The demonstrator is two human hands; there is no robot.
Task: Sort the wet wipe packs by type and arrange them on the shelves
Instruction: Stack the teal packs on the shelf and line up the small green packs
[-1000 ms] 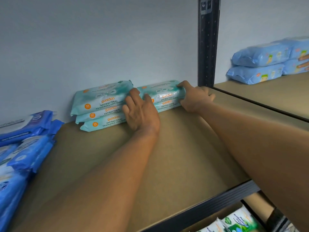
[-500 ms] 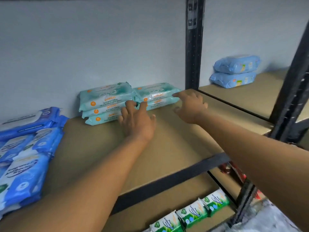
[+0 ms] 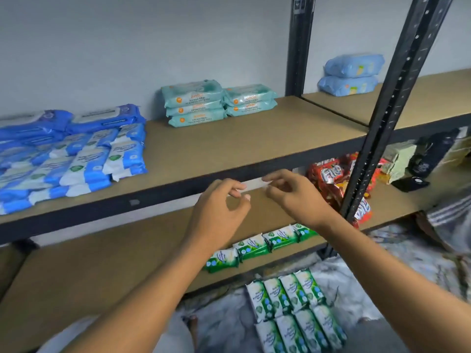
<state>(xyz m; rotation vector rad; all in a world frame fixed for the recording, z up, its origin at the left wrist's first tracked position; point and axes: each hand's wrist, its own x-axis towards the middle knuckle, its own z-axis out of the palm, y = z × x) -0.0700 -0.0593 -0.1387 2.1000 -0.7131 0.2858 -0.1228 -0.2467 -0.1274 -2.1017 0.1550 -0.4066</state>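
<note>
On the upper shelf, the teal packs (image 3: 196, 105) carry "ANTIBACTERIAL" in dark capitals, with a smaller line beneath that seems to read "FRAGRANCE FREE WIPES"; their orange brand word is too blurred. The green-and-white packs (image 3: 293, 301) on the floor show "Antibacterial" lengthwise. The red packets (image 3: 328, 174) bear white letters beginning "Fl". Print on the blue packs (image 3: 84, 159) is unreadable.

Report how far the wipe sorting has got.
Done: teal packs stacked and blue packs grouped on the upper shelf; a row of green packs on the lower shelf. In hand: nothing; left hand and right hand empty. Left: loose green packs on the floor.
</note>
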